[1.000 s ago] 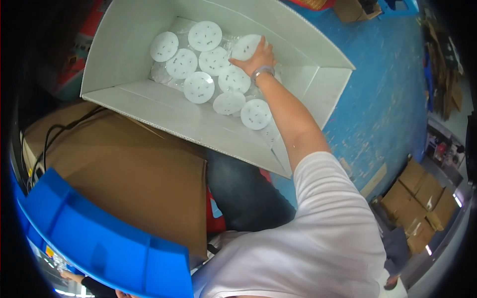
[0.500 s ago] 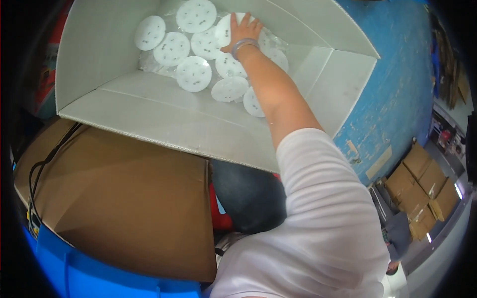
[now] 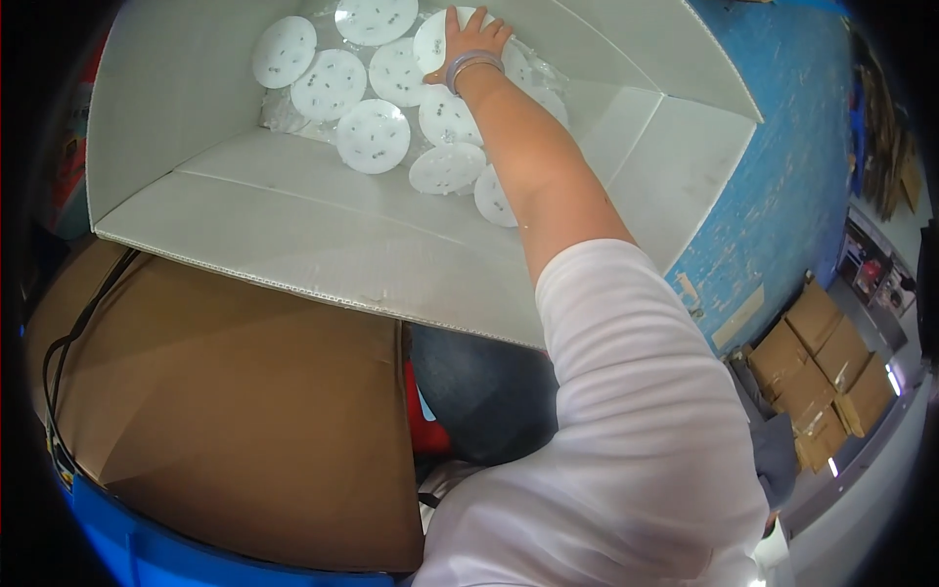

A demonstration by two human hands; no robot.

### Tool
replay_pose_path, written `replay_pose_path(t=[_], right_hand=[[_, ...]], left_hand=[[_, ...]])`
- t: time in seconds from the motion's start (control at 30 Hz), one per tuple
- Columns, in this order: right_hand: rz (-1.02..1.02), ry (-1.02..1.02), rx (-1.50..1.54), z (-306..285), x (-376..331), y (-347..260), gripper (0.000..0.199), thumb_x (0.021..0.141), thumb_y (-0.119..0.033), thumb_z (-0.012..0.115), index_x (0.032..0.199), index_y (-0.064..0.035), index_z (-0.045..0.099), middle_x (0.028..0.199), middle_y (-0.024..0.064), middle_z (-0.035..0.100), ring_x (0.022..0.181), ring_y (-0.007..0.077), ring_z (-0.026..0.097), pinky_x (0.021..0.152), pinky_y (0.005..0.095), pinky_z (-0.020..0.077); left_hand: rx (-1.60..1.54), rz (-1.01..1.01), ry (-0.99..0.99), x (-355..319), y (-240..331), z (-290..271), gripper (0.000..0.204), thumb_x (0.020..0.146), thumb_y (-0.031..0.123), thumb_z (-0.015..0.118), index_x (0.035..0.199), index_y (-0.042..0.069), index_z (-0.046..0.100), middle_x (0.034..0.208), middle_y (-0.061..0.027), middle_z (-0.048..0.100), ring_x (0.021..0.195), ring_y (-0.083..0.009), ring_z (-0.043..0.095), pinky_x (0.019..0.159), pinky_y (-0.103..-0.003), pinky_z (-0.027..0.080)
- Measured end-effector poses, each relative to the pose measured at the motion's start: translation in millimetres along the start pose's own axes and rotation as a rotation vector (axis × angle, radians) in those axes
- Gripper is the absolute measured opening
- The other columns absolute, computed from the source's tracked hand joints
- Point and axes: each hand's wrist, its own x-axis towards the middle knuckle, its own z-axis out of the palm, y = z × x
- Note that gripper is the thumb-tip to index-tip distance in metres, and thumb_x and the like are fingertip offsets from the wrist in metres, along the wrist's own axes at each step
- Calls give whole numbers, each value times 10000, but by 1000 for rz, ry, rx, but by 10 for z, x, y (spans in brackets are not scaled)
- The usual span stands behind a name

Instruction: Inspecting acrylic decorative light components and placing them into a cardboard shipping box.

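My right hand (image 3: 468,37) reaches deep into a big white corrugated plastic box (image 3: 323,230) and rests palm down on a white round disc (image 3: 437,39) at the far side of the pile. Its fingers are spread over the disc; a grip does not show. A band sits on that wrist, and a white sleeve covers the upper arm. Several white round discs (image 3: 372,135) with small dark holes lie overlapping on the box floor, some in clear plastic. My left hand is out of view.
A brown cardboard sheet (image 3: 225,411) lies below the white box, with a black cable (image 3: 73,333) along its left edge and a blue bin rim (image 3: 127,553) under it. The blue floor (image 3: 782,186) is at the right, with folded cardboard boxes (image 3: 812,377) stacked there.
My right arm has stretched farther into the box, and the hand has slid onto a disc at the far side. The view has shifted so the box sits higher in the picture.
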Motion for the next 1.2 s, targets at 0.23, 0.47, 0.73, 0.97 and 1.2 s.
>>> replay_pose_path(t=[0.23, 0.47, 0.73, 0.97, 1.2], right_hand=[[-107, 104, 87, -93, -386, 232, 1007, 513, -525, 646, 1284, -156, 114, 1274, 227, 162, 1129, 436, 211, 911, 517, 142], [568, 278, 971, 156, -880, 503, 1111, 468, -507, 693, 1244, 10, 89, 1221, 202, 258, 1099, 288, 334, 914, 340, 282], [1417, 99, 1679, 499, -718, 895, 1167, 481, -556, 665, 1268, -36, -22, 1254, 193, 244, 1076, 317, 370, 894, 369, 318], [1488, -130, 1703, 653, -466, 1159, 964, 539, -619, 558, 1226, -79, 152, 1219, 104, 317, 1037, 269, 399, 877, 368, 312], [1248, -24, 1797, 432, -309, 1235, 909, 538, -590, 594, 1215, -68, 285, 1201, 91, 377, 1046, 212, 395, 892, 329, 297]], left_hand=[[-12, 8, -5, -7, -22, 19, 361, 765, 172, 480, 1072, -7, 417, 1070, -149, 443, 940, -242, 436, 799, -336, 355], [-46, 33, 4, 46, -17, 38, 368, 764, 183, 486, 1070, -8, 416, 1063, -149, 445, 932, -241, 437, 793, -337, 358], [-29, 2, 1, -86, -33, 5, 376, 763, 196, 494, 1067, -10, 414, 1054, -149, 447, 923, -240, 440, 787, -339, 360], [15, -10, 15, -132, -10, -111, 384, 762, 207, 500, 1065, -11, 413, 1047, -149, 449, 915, -239, 441, 781, -341, 363], [38, 31, 27, -7, 142, -111, 392, 761, 218, 506, 1063, -12, 412, 1040, -149, 450, 907, -238, 443, 776, -342, 365]])
